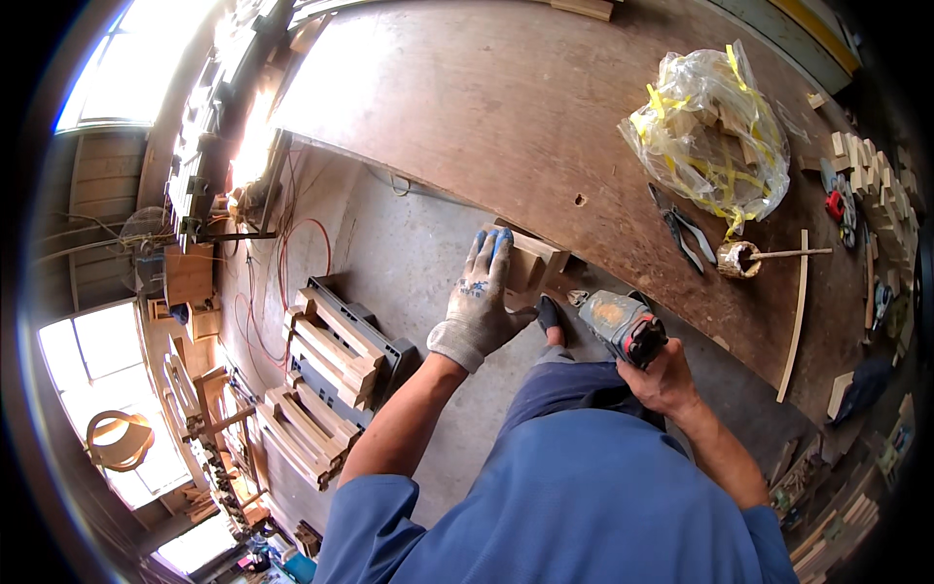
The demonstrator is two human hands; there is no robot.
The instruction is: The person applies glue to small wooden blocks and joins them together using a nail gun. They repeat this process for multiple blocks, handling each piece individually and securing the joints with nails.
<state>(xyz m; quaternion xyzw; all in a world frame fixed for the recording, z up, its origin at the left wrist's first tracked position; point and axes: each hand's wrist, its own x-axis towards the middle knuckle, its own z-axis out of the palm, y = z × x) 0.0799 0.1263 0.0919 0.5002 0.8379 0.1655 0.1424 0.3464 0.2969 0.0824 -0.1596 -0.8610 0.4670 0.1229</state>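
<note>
My left hand [477, 302], in a grey work glove with blue fingertips, lies with its fingers stretched out and the thumb apart. Its fingertips rest against a piece of pale wood [525, 265] at the edge of the brown workbench [467, 117]; part of the wood is hidden under the hand. Bare and closed, my right hand [664, 378] grips the handle of a grey and black power drill [615, 319] with a red mark at its back. The tool's front end points toward the bench edge, a little to the right of the wood and apart from it.
On the bench lie crumpled clear plastic [715, 136] with yellow tape, pliers [681, 229], a glue-crusted pot with a stick [739, 260] and a thin wooden strip [796, 316]. Slatted wooden frames [336, 350] sit on a dark pallet at the left. Hoses [292, 243] trail across the floor.
</note>
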